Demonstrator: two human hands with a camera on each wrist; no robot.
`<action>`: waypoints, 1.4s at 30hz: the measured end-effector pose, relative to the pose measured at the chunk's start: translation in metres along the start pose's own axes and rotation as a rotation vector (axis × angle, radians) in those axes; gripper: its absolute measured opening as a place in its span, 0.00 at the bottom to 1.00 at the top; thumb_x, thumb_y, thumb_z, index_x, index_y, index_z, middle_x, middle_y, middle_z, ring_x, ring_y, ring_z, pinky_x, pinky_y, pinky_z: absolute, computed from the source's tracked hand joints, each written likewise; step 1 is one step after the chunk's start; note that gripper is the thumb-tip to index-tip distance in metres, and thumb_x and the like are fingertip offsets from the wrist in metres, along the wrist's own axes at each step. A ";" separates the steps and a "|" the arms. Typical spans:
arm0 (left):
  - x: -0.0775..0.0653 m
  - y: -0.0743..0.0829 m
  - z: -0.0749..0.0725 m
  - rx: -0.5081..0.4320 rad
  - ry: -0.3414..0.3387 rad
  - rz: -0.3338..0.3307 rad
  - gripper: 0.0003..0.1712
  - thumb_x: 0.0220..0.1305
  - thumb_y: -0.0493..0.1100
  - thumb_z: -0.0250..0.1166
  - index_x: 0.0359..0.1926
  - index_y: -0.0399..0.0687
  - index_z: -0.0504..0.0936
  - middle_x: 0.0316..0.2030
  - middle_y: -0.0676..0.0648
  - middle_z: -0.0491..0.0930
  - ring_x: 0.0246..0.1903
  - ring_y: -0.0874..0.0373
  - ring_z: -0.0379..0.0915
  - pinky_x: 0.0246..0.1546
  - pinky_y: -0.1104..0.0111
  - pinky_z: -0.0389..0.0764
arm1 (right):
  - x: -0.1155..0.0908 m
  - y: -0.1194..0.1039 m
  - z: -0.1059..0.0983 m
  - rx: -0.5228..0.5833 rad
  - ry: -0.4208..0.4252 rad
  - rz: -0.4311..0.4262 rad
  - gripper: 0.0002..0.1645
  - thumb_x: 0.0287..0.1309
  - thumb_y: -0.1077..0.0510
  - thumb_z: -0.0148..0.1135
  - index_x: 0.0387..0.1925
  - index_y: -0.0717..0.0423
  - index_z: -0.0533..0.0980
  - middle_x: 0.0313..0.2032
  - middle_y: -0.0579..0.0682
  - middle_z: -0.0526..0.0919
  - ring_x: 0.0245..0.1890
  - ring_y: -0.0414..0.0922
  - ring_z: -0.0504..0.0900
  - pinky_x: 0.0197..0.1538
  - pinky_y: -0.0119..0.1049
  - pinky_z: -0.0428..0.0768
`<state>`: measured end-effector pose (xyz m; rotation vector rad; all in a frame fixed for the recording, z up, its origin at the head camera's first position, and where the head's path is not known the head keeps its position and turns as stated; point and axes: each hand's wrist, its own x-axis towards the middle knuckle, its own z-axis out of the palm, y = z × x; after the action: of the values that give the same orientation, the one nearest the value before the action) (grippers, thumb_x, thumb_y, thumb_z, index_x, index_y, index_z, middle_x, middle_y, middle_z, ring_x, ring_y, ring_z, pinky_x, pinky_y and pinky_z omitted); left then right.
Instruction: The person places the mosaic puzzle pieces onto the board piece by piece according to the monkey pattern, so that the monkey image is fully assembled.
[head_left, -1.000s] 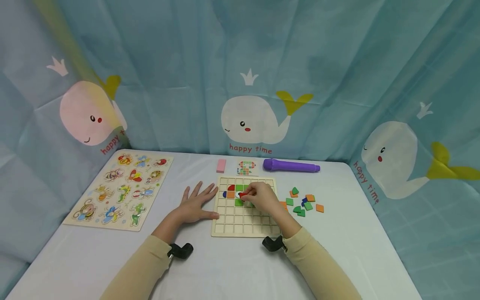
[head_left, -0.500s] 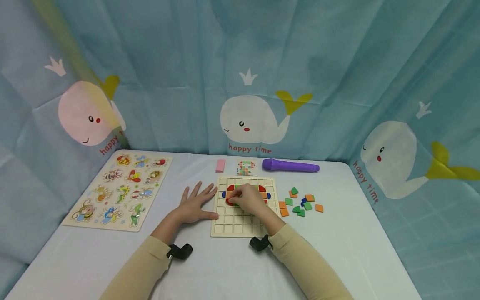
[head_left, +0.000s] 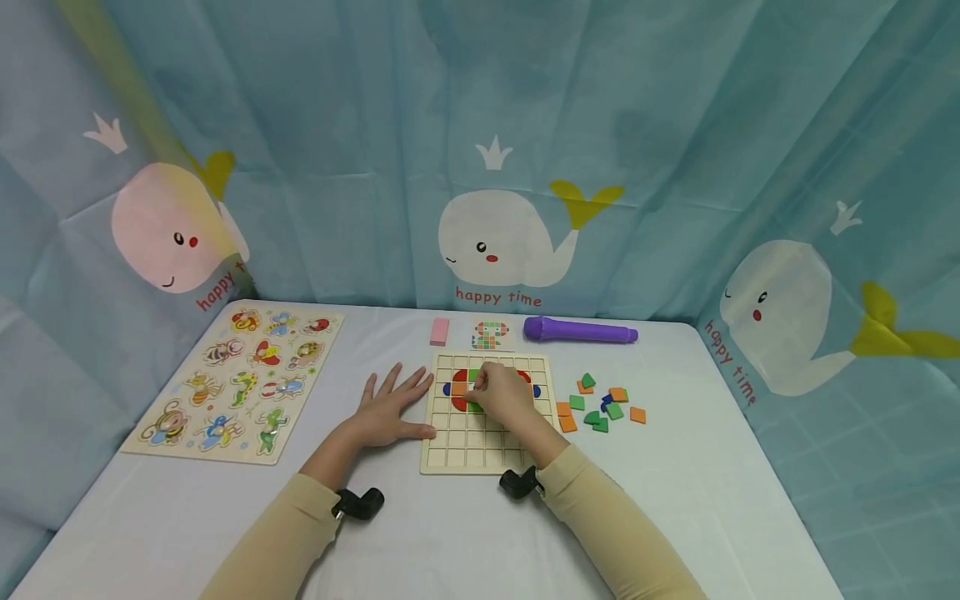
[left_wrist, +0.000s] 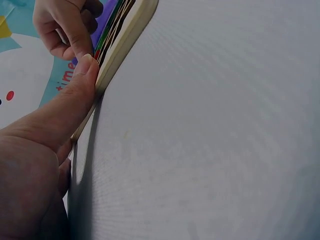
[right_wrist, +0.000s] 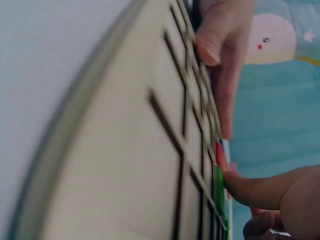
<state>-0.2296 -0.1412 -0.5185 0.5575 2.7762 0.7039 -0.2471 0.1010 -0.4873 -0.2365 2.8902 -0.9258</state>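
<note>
A wooden grid board (head_left: 467,458) lies flat, with red, green, orange and blue tiles set in its upper rows. My left hand (head_left: 390,417) is spread flat at the board's left edge, its thumb touching the rim in the left wrist view. Over the board, my right hand (head_left: 504,395) presses its straight thumb on the tiles near a red quarter-round tile (head_left: 459,404), left of the middle. Its other fingers are curled, with nothing visible between them. In the right wrist view a green tile (right_wrist: 218,187) lies by that thumb. The hand hides the pattern's middle.
Loose orange, green and blue tiles (head_left: 615,411) are scattered right of the board. Behind it lie a pink block (head_left: 440,332), a small pattern card (head_left: 491,335) and a purple microphone-shaped stick (head_left: 581,331). An insect puzzle board (head_left: 236,383) lies at the left.
My right hand has carried a red piece left across the board and set it at the lower left of the pattern; its index finger has since lifted off. The left hand has stayed put.
</note>
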 end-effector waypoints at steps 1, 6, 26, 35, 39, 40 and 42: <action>0.000 0.000 0.000 -0.002 -0.001 -0.001 0.62 0.51 0.76 0.68 0.80 0.59 0.54 0.81 0.51 0.47 0.80 0.38 0.25 0.72 0.36 0.23 | -0.001 0.001 -0.001 -0.001 0.008 -0.004 0.18 0.54 0.47 0.76 0.27 0.48 0.74 0.22 0.45 0.76 0.21 0.42 0.72 0.25 0.35 0.68; 0.002 -0.002 0.001 0.002 -0.004 -0.009 0.63 0.50 0.77 0.68 0.80 0.59 0.53 0.81 0.51 0.46 0.80 0.39 0.24 0.72 0.36 0.22 | -0.005 0.005 -0.010 0.057 0.018 -0.030 0.17 0.55 0.48 0.76 0.27 0.49 0.75 0.22 0.46 0.75 0.21 0.42 0.70 0.25 0.35 0.66; -0.002 -0.006 0.003 0.020 0.001 -0.024 0.62 0.50 0.77 0.67 0.80 0.60 0.53 0.81 0.51 0.45 0.80 0.39 0.24 0.73 0.37 0.22 | -0.028 0.053 -0.046 0.177 0.037 0.019 0.12 0.60 0.53 0.72 0.40 0.54 0.80 0.28 0.47 0.77 0.23 0.42 0.71 0.27 0.35 0.69; 0.002 -0.003 0.003 0.012 0.000 -0.027 0.64 0.49 0.78 0.67 0.80 0.61 0.53 0.81 0.52 0.45 0.80 0.40 0.24 0.73 0.37 0.22 | -0.037 0.089 -0.065 0.148 0.039 0.093 0.13 0.63 0.54 0.70 0.47 0.53 0.82 0.35 0.48 0.80 0.29 0.43 0.77 0.29 0.35 0.75; 0.003 -0.003 0.004 0.011 0.003 -0.028 0.64 0.48 0.78 0.67 0.80 0.61 0.53 0.81 0.52 0.45 0.80 0.40 0.24 0.73 0.37 0.22 | -0.043 0.102 -0.072 0.127 0.048 0.107 0.12 0.63 0.54 0.70 0.46 0.51 0.83 0.36 0.49 0.82 0.29 0.44 0.76 0.29 0.36 0.75; 0.004 -0.003 0.004 0.010 0.005 -0.026 0.64 0.48 0.78 0.68 0.80 0.60 0.53 0.81 0.52 0.46 0.80 0.40 0.24 0.73 0.37 0.22 | -0.044 0.105 -0.074 0.114 0.046 0.108 0.11 0.63 0.54 0.69 0.47 0.51 0.83 0.36 0.48 0.82 0.30 0.44 0.75 0.29 0.35 0.74; 0.004 -0.003 0.004 0.008 0.002 -0.030 0.64 0.48 0.78 0.68 0.80 0.61 0.53 0.81 0.52 0.45 0.80 0.41 0.23 0.73 0.37 0.22 | -0.046 0.110 -0.076 0.089 0.036 0.115 0.11 0.64 0.54 0.69 0.47 0.50 0.83 0.37 0.48 0.82 0.32 0.45 0.74 0.30 0.35 0.73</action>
<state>-0.2324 -0.1403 -0.5234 0.5155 2.7847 0.6878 -0.2254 0.2413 -0.4878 -0.0461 2.8510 -1.0450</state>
